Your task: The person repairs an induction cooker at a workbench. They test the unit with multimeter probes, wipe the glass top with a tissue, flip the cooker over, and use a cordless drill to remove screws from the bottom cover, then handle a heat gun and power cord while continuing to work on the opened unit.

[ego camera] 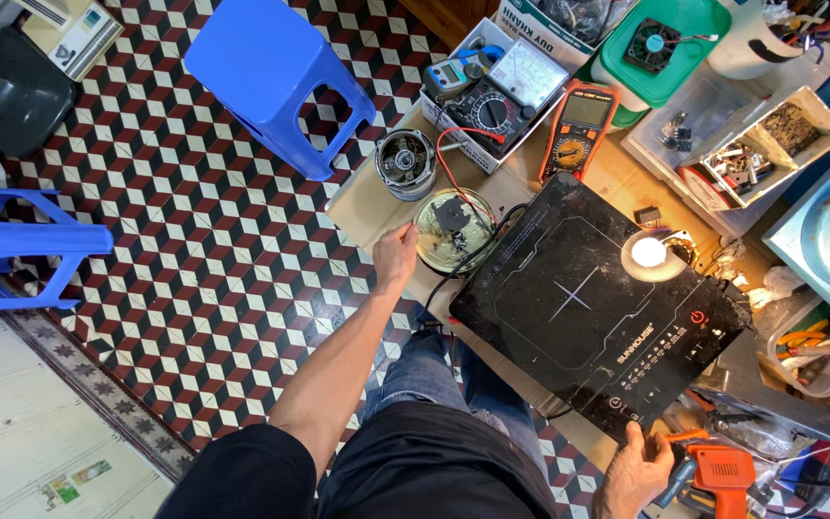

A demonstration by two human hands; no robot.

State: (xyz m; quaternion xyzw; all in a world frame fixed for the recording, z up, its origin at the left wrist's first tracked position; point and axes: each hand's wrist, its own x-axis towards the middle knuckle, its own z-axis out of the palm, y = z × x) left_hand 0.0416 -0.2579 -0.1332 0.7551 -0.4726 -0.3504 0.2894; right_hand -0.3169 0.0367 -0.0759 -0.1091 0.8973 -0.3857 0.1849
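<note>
Two blue plastic stools: one tipped on its side at far left [12,245], one upright on the patterned tile floor further in [271,72]. Next, one round metal motor housing [405,163] on a sheet of brown cardboard [362,207], just beside one shallow round clear dish holding a small dark part [453,231]. Left hand [396,255] at the dish's left rim, fingers curled against its edge, touching it; a full grasp cannot be told. Red and black leads trailing across the dish from a white box holding three meters [492,91], with one orange multimeter [578,130] just right of it. One black flat glass induction cooktop [578,308], tilted diagonally, directly right of the dish and touching the cables. One small lit round lamp [647,253] at the cooktop's upper right corner. Right hand [634,473] at the cooktop's near bottom edge, fingers loosely bent against it. One orange power tool [722,473] just beside that hand. Clear trays of small metal parts [751,144] at upper right.
</note>
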